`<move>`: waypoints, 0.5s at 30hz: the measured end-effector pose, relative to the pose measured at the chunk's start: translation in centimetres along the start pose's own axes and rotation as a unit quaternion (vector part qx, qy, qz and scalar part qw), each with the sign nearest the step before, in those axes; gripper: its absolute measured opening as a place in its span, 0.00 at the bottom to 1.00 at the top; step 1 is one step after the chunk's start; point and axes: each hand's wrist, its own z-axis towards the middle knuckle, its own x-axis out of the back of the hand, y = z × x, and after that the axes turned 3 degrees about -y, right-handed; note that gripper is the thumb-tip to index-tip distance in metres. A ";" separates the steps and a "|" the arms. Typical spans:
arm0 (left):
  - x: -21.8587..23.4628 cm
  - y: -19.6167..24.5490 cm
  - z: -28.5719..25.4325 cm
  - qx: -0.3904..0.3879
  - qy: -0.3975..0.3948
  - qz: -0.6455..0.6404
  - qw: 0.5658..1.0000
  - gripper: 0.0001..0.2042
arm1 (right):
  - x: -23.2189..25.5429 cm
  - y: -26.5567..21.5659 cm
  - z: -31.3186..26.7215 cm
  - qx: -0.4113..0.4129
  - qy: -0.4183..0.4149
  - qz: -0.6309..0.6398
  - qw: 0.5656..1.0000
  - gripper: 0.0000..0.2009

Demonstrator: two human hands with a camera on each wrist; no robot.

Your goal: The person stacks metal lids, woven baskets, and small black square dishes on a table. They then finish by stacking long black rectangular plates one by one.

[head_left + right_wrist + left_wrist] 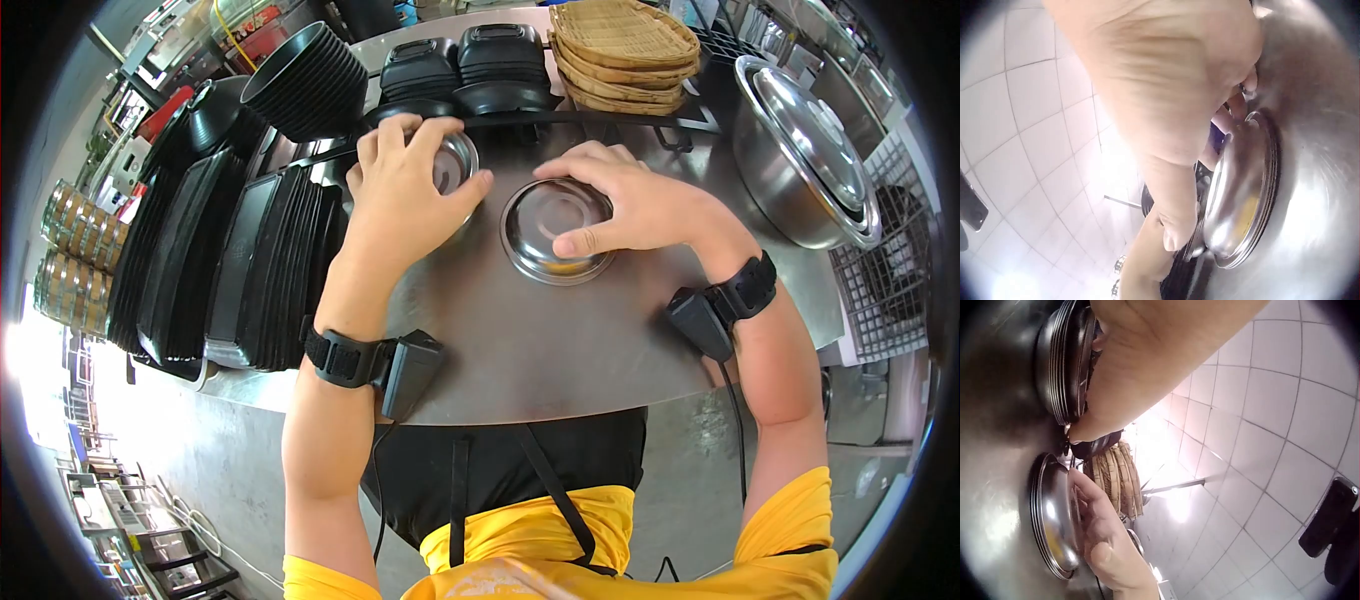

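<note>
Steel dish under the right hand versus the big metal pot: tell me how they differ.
The pot is far larger than the steel dish. The pot carries a lid; the steel dish has none. The right hand is over the steel dish, while no hand is at the pot. Both are round, shiny and metallic.

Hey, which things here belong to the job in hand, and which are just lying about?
Part of the job, it seems:
steel dishes under the left hand
stacked steel bowls under the right hand

Just lying about:
woven trays
black bowls
long black trays
lidded steel pot
</note>
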 end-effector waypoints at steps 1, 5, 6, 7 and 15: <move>0.2 0.1 0.1 -0.002 0.000 0.000 1.000 0.26 | 0.0 -0.1 0.0 -0.008 0.010 0.023 1.000 0.47; 1.3 0.4 0.3 -0.175 0.018 -0.119 0.977 0.27 | -0.3 -0.1 0.4 0.023 0.087 0.074 0.993 0.47; 1.2 0.4 0.4 -0.210 -0.001 -0.217 0.953 0.29 | 0.0 -0.8 0.2 0.031 0.098 0.102 0.989 0.49; 1.0 0.4 0.4 -0.242 -0.020 -0.313 0.918 0.33 | 0.1 -1.2 0.0 0.039 0.108 0.130 0.985 0.51; -0.5 2.0 -0.1 -0.244 0.013 -0.453 0.858 0.38 | -1.0 -2.5 0.0 0.200 0.046 0.363 0.909 0.57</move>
